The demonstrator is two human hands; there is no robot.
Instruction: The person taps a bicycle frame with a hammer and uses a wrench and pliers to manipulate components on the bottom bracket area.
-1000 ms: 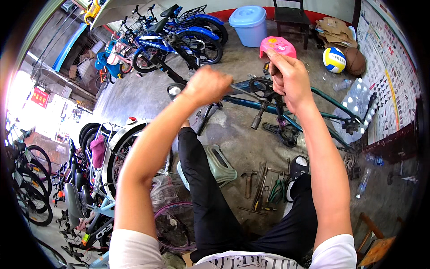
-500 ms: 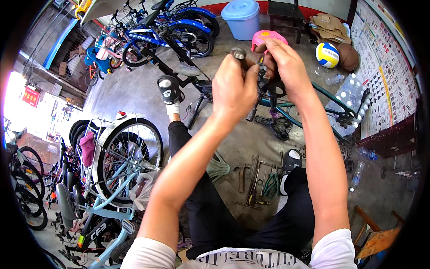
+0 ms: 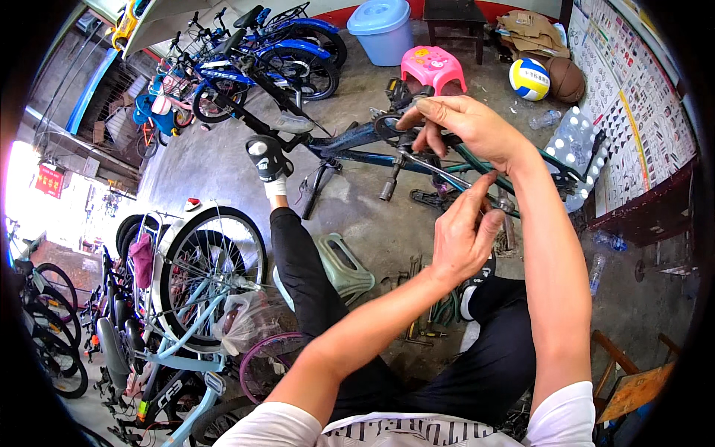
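A dark teal bicycle frame (image 3: 357,138) lies before me on the floor, its chainring and crank area at the middle. My right hand (image 3: 488,134) reaches over that area with curled fingers; what they grip is hidden. Below it, my left hand (image 3: 465,235) holds the near end of a long shiny metal rod tool (image 3: 439,173) between fingers and thumb. The rod's other end meets the crank area, beside a short dark cylinder (image 3: 387,186). A pedal (image 3: 432,199) lies just beyond my left fingers.
A pale green stool (image 3: 346,272) stands by my left leg; hand tools (image 3: 421,328) lie between my feet. Behind the frame are a pink stool (image 3: 432,68), a blue bucket (image 3: 381,33) and two balls (image 3: 530,79). Parked bicycles (image 3: 212,279) crowd the left.
My left hand has come down and right from beside the crank area, and the shiny rod now shows in it. My right hand stays near the crank, lower. The view has shifted, showing more of both stools.
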